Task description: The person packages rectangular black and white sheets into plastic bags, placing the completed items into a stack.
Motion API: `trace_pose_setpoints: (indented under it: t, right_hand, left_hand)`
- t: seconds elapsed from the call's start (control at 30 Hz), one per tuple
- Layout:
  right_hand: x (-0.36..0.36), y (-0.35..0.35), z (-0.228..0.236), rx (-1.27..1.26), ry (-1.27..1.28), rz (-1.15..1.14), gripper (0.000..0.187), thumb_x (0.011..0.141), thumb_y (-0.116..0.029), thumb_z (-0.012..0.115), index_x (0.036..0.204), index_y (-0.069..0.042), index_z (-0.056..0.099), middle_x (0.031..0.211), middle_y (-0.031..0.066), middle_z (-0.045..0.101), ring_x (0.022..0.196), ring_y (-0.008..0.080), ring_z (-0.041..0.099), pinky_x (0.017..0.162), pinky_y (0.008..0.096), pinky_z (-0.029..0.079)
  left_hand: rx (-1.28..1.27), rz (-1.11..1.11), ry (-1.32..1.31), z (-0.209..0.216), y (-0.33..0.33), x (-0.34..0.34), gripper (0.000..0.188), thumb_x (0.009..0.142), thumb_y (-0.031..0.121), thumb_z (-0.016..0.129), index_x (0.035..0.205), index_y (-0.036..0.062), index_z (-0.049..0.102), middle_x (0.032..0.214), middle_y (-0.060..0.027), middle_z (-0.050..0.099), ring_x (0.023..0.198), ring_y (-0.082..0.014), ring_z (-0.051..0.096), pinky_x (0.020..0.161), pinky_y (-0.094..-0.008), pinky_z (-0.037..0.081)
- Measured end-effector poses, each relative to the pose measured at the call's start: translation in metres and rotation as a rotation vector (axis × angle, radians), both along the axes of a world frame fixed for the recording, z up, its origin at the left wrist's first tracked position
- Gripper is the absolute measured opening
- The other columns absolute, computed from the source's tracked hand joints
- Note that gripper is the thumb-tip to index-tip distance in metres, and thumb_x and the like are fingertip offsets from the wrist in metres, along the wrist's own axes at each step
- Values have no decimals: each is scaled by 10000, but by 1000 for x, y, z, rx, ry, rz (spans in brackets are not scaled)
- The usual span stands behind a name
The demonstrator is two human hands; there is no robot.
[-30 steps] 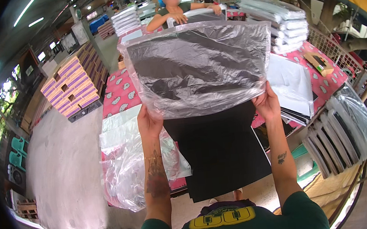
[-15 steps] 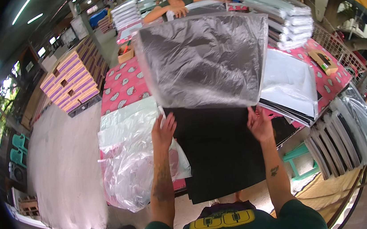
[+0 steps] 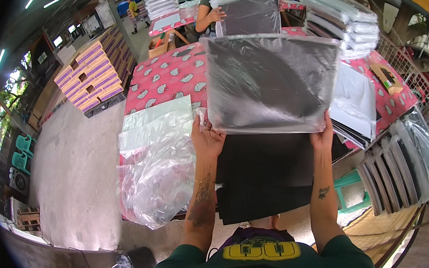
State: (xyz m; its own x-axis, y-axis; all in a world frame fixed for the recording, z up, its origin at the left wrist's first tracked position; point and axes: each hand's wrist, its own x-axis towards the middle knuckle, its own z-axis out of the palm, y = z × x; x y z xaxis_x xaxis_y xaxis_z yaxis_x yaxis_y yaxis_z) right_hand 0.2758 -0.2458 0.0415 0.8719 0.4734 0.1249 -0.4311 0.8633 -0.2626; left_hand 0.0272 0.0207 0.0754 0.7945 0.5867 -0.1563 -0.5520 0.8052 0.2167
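Observation:
A clear plastic bag with a dark sheet inside [image 3: 274, 83] is held up, tilted, over the table in front of me. My left hand [image 3: 208, 140] grips its near left corner, fingers curled at the edge. At the near right corner, my right hand [image 3: 323, 134] pinches the bag's edge. Below, between my forearms, lie large black sheets [image 3: 266, 175], their near end reaching past the table's front edge. Crumpled clear plastic bags [image 3: 159, 176] lie beside my left forearm. Right of the held bag is a stack of white and black sheets [image 3: 355, 99].
The table has a pink patterned cover [image 3: 161, 79]. Wrapped bundles [image 3: 344, 23] are piled at its far right, near a small cardboard box [image 3: 386, 79]. Across the table a co-worker [image 3: 210, 16] holds another bagged dark sheet [image 3: 251, 15]. Wrapped panels [image 3: 396, 172] and a green stool [image 3: 350, 190] stand right.
My hands have closed on the bag's near corners, where before the fingers were apart. The bag looks smoother and flatter. The co-worker's bagged sheet now stands more upright.

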Motion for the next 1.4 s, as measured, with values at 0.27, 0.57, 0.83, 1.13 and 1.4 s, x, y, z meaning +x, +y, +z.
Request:
trace_pose_setpoints:
  t: [0.27,0.57,0.83,1.13,1.4]
  right_hand:
    - [-23,-17,50,16,-121,-86,294,934,-187,544,1179,-24,546,1119,112,628,1028,234,603,926,379,489]
    - [-17,-19,44,-78,-244,-186,158,957,-219,513,1054,-102,557,922,-12,626,653,62,576,676,263,518]
    - [5,4,0,-97,198,28,199,968,-218,458,1055,-102,594,966,25,641,835,169,598,810,336,476]
    - [2,-31,-89,-696,149,-202,200,849,-152,607,1040,-90,608,821,13,579,700,152,543,731,307,474]
    - [24,-31,-60,-859,-540,-352,330,883,-226,657,1148,-42,590,985,-8,622,909,82,545,760,252,451]
  left_hand:
    - [210,-231,-439,55,-32,-37,626,905,500,456,1330,42,437,1380,-165,440,1284,-272,406,1081,-480,269]
    - [118,55,-364,67,-38,-33,494,945,397,411,1254,19,484,1232,-118,564,1162,-236,524,1108,-507,215]
    - [-83,162,-43,-81,27,4,165,922,183,493,814,68,541,757,-39,572,740,-165,567,897,-391,446]
    - [559,393,526,-87,-2,5,430,818,109,574,1218,-25,489,1234,-100,523,1086,-220,521,916,-368,394]
    - [1212,212,655,-71,8,55,408,939,254,569,1228,-32,533,1173,-71,573,1072,-168,504,950,-293,369]
